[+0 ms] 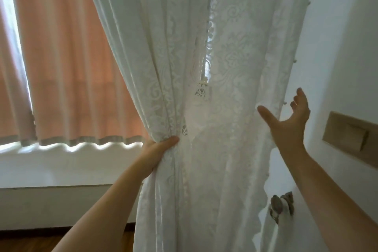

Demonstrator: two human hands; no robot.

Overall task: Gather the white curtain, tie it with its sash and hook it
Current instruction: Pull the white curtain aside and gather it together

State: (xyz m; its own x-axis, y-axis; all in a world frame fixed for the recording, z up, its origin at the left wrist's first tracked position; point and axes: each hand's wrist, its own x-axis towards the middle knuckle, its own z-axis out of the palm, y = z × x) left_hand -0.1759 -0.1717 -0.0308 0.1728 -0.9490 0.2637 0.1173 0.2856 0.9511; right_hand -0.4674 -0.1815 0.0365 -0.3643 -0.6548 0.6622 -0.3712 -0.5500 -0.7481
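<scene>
The white lace curtain [225, 88] hangs down the middle of the view, bunched into folds. My left hand [157, 153] grips its left edge at waist height, thumb across the front of the folds. My right hand [290, 116] is spread open at the curtain's right edge, thumb pointing left and fingers up, close to the fabric. Low on the right wall sits a metal curtain hook [281, 204], with white fabric that may be the sash [274, 231] hanging at it; I cannot tell for sure.
A peach curtain [67, 57] covers the window at left, above a white sill [61, 165]. The white wall [337, 47] stands at right with a beige switch plate [351, 137]. Dark wood floor [30, 241] lies below.
</scene>
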